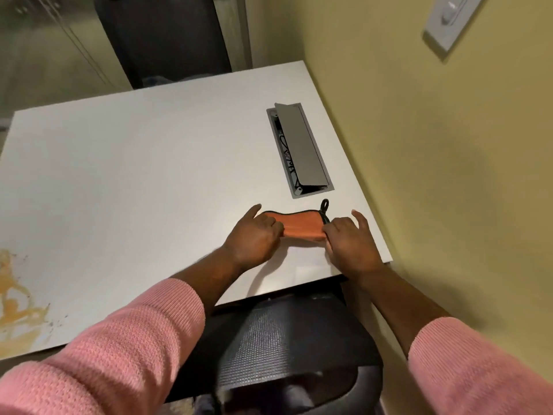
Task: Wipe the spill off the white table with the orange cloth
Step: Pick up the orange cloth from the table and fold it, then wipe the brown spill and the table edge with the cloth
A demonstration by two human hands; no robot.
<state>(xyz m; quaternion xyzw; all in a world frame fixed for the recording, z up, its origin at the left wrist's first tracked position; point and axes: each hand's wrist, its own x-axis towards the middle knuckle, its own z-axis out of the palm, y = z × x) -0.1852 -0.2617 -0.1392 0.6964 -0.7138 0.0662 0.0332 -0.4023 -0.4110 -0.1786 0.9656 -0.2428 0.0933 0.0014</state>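
Observation:
An orange cloth (pixel 300 224) with a black edge and a black loop lies folded on the white table (pixel 143 181), near its right front corner. My left hand (pixel 254 235) grips the cloth's left end, index finger stretched out. My right hand (pixel 350 238) pinches the right end, close to the loop. A yellow-orange spill (pixel 15 298) with dark specks spreads over the table's front left corner, far from both hands.
A grey cable box (pixel 299 151) with its lid raised is set into the table just behind the cloth. A black mesh chair (pixel 284 339) stands under the table's front edge. A yellow wall (pixel 449 145) borders the table's right side.

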